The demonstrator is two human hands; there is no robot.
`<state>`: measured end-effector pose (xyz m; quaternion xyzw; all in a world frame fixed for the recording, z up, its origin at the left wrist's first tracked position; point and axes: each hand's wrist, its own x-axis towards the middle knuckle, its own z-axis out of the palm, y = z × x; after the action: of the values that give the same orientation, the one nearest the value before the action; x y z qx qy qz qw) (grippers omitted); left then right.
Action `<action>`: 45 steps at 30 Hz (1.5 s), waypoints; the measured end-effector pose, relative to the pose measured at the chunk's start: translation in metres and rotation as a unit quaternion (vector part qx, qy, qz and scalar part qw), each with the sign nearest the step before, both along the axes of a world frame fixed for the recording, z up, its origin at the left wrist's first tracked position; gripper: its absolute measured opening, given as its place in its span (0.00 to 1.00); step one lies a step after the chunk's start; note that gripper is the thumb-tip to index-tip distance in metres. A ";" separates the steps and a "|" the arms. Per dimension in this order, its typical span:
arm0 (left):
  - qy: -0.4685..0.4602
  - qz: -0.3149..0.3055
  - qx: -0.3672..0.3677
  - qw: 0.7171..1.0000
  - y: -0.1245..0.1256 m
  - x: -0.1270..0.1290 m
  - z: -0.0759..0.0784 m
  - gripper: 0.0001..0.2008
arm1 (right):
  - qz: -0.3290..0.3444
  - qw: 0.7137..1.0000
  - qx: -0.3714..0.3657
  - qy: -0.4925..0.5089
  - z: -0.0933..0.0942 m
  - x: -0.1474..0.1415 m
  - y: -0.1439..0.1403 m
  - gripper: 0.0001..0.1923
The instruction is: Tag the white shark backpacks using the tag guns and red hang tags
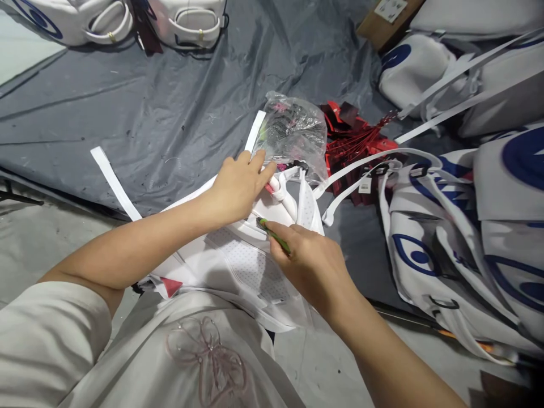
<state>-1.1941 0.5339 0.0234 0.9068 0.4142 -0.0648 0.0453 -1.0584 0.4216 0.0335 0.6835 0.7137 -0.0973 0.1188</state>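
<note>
White mesh-panelled bag (250, 255), lower centre of frame, lying in the person's lap: soft, light, limp; best gripped at its rolled handle (284, 190). Left hand (238, 187), fingers spread flat, pressing the bag by that handle. Right hand (310, 258) pinched closed around a green tool (274, 235), tip touching the fabric. Clear plastic packet (293, 133) just above; matching bags (459, 238) piled right.

My right hand (308, 258) hides most of the green tool (274, 235); the bag pile (488, 238) at right runs off frame.
</note>
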 end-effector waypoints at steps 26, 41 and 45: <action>0.005 -0.020 -0.008 1.000 0.001 -0.007 0.003 0.44 | -0.028 0.999 -0.011 0.038 0.000 -0.004 -0.004 0.20; 0.019 0.000 0.043 0.999 -0.043 -0.044 0.024 0.51 | 0.011 0.996 0.010 0.092 0.007 -0.008 -0.031 0.20; 0.047 0.059 0.040 0.996 -0.076 -0.077 0.031 0.61 | 0.047 0.988 0.038 0.145 0.000 -0.015 -0.045 0.21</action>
<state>-1.2712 0.4578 0.0546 0.8780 0.4705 -0.0879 -0.0071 -1.0734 0.3764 0.0334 0.6322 0.7575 -0.1625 -0.0072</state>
